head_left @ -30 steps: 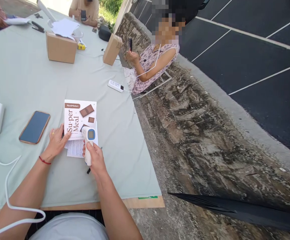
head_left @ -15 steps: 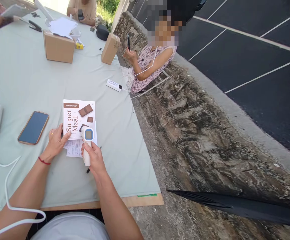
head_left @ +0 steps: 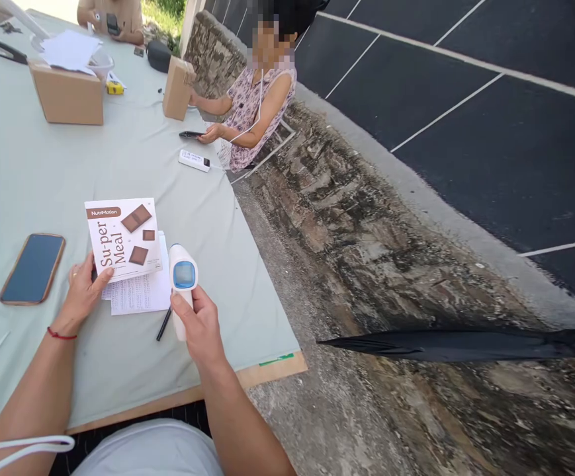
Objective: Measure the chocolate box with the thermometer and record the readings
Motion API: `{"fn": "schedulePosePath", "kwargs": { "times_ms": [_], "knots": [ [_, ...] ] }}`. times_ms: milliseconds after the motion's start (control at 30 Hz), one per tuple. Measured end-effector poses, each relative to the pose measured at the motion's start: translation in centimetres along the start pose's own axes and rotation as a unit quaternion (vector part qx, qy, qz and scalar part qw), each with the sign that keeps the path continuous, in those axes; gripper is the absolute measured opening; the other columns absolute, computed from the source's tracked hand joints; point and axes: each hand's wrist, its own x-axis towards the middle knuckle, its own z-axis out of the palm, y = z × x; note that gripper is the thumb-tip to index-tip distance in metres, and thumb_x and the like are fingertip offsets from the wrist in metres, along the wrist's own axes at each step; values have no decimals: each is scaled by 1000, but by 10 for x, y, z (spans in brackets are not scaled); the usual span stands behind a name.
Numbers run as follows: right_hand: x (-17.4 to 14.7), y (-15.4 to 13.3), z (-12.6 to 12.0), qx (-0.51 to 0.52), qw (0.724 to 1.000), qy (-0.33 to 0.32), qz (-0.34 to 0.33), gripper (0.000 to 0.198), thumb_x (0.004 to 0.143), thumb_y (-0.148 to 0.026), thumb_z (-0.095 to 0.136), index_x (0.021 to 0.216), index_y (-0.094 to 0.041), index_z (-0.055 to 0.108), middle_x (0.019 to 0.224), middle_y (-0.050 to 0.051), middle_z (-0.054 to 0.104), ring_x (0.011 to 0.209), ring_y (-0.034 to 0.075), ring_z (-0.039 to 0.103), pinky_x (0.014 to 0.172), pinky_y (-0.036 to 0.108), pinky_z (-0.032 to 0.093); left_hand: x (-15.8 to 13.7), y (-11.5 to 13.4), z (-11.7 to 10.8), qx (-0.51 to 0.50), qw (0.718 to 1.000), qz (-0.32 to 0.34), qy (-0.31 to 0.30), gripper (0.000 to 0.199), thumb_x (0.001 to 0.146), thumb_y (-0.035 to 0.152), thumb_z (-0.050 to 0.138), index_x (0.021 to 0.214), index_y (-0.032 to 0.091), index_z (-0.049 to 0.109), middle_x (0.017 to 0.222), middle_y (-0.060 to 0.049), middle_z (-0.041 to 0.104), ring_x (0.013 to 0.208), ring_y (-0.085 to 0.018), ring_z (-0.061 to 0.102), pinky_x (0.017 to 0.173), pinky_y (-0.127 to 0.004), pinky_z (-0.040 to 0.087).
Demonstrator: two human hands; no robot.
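My left hand [head_left: 83, 291] grips the lower left corner of a white box [head_left: 123, 241] printed "Su-per Meal", its thumb on the front face. Held by the handle in my right hand [head_left: 200, 324] is a white infrared thermometer [head_left: 184, 277], its blue-framed display facing me. The thermometer is to the right of the box, apart from it. Printed paper sheets [head_left: 141, 296] lie on the table under the box. A black pen [head_left: 163, 324] rests between the sheets and my right hand, its upper end by the thermometer.
A smartphone [head_left: 33, 269] lies left on the cloth-covered table [head_left: 133, 357]. Farther back are a cardboard box [head_left: 69, 96] with papers on top, a smaller upright carton [head_left: 176, 89] and a white power bank [head_left: 194, 160]. A seated person [head_left: 262, 99] reaches to the carton. A white cable [head_left: 24, 444] crosses my left forearm.
The thermometer has moved right, away from the box, and its display is turned more toward me. The person across has lowered their phone and put a hand to the carton. My view has shifted right.
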Motion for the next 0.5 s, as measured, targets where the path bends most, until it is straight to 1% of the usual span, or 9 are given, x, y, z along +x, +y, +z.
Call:
{"fn": "schedulePosePath", "kwargs": {
  "times_ms": [67, 133, 200, 233, 300, 333, 400, 433, 500],
  "knots": [
    [3, 5, -8, -17, 1000, 8, -8, 44, 82, -58, 80, 104, -20, 76, 96, 5, 77, 91, 23, 67, 82, 34, 55, -1, -2, 0, -23, 1000, 0, 5, 67, 95, 77, 47, 135, 25, 64, 105, -9, 78, 97, -34, 67, 104, -58, 51],
    [11, 16, -22, -55, 998, 35, -18, 48, 80, -59, 80, 107, -20, 75, 97, 5, 76, 93, 23, 67, 82, 34, 55, -3, -5, 3, -52, 999, 0, 7, 74, 93, 78, 56, 145, 27, 59, 119, -11, 78, 112, -37, 68, 105, -58, 54],
    [24, 32, -44, -127, 986, 106, -29, 56, 75, -59, 82, 115, -20, 73, 99, 6, 76, 94, 24, 67, 83, 35, 55, -6, -8, 6, -72, 997, -4, 13, 86, 89, 78, 63, 158, 27, 50, 131, -13, 74, 128, -40, 65, 109, -60, 53],
    [31, 40, -57, -186, 971, 147, -26, 61, 73, -59, 82, 119, -21, 71, 98, 5, 75, 93, 24, 67, 82, 36, 54, -8, -10, 8, -77, 997, -6, 19, 93, 88, 77, 65, 164, 27, 43, 136, -15, 71, 136, -41, 61, 113, -61, 50],
    [45, 57, -83, -320, 926, 201, -4, 60, 72, -60, 79, 118, -24, 69, 101, 5, 74, 94, 25, 66, 85, 38, 53, -10, -12, 12, -74, 997, -7, 32, 103, 88, 76, 67, 171, 27, 32, 146, -17, 64, 150, -42, 51, 122, -63, 43],
    [50, 63, -95, -378, 902, 207, 3, 55, 74, -59, 77, 115, -25, 69, 104, 5, 74, 96, 26, 65, 88, 40, 52, -10, -13, 14, -68, 997, -2, 38, 106, 88, 75, 67, 173, 26, 27, 151, -18, 61, 154, -42, 46, 126, -64, 39],
    [57, 74, -113, -464, 864, 194, 3, 45, 79, -55, 74, 110, -24, 69, 105, 7, 73, 101, 28, 64, 93, 43, 51, -10, -12, 16, -44, 998, 14, 45, 108, 89, 72, 67, 174, 22, 22, 158, -21, 55, 159, -42, 40, 131, -65, 30],
    [57, 78, -118, -496, 847, 190, -11, 41, 81, -53, 74, 109, -23, 70, 108, 9, 72, 104, 30, 63, 95, 44, 50, -10, -12, 16, -26, 998, 23, 45, 106, 90, 70, 66, 173, 21, 23, 160, -22, 53, 160, -42, 39, 133, -66, 24],
    [56, 85, -120, -542, 818, 184, -68, 35, 87, -46, 72, 112, -21, 73, 115, 13, 69, 110, 32, 60, 98, 47, 48, -9, -10, 16, 14, 999, 26, 34, 97, 94, 67, 62, 172, 22, 26, 163, -22, 53, 162, -44, 36, 135, -70, 15]
  ]
}}
